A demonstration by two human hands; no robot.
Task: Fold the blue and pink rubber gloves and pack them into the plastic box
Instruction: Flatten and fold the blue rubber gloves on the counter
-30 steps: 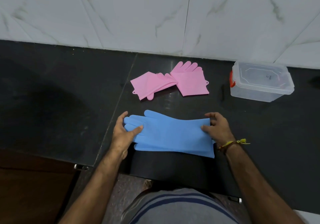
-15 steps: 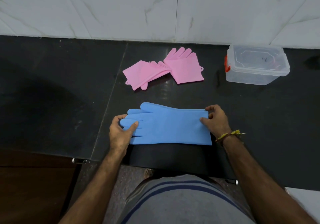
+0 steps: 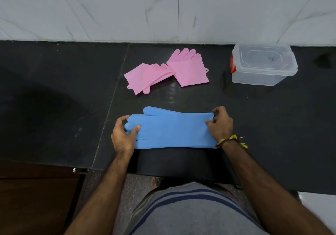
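Blue rubber gloves (image 3: pixel 172 128) lie flat and stacked on the black counter near its front edge, fingers pointing left. My left hand (image 3: pixel 123 136) pinches the glove fingertips, thumb on top. My right hand (image 3: pixel 221 124) pinches the cuff end at the right. Two pink gloves (image 3: pixel 166 71) lie farther back in the middle, spread apart and touching at one corner. The clear plastic box (image 3: pixel 263 64) with a lid and a red latch stands at the back right, lid closed.
The black stone counter (image 3: pixel 54 98) runs to a white marble wall (image 3: pixel 163 7) at the back. Its front edge lies just below the blue gloves. A brown cabinet (image 3: pixel 32 198) sits below at the left.
The blue gloves were straightened and now lie squarer to the counter edge. Both hands stayed at the glove ends; the camera view shifted downward.
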